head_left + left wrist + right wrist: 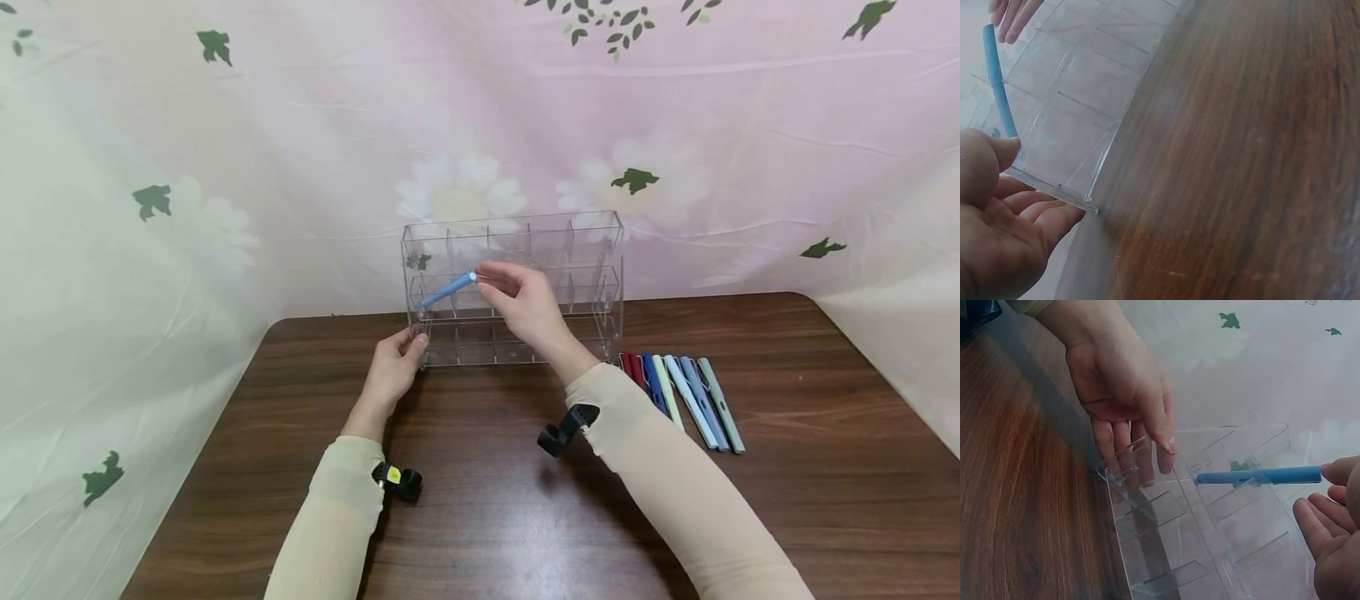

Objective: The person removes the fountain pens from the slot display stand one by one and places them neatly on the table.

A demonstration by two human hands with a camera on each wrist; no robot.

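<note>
A clear plastic organizer (pixel 513 350) with stepped rows of compartments stands on the table. My left hand (pixel 393 367) grips its lower left side, thumb on one face and fingers on the other, as the left wrist view shows. With thumb and fingertips, my right hand (pixel 528 304) pinches one end of a light blue pen (pixel 448 289). The pen slants down to the left, its free end at the leftmost compartment of the middle row. Whether that tip is inside the compartment, I cannot tell. In the right wrist view, the pen (pixel 1260 475) lies nearly level across the organizer.
Several pens (pixel 693 400) in red, blue, pale green and grey-green lie side by side on the wooden table (pixel 480 500), right of the organizer. My right forearm partly covers them. A flowered cloth (pixel 337 167) hangs behind the table.
</note>
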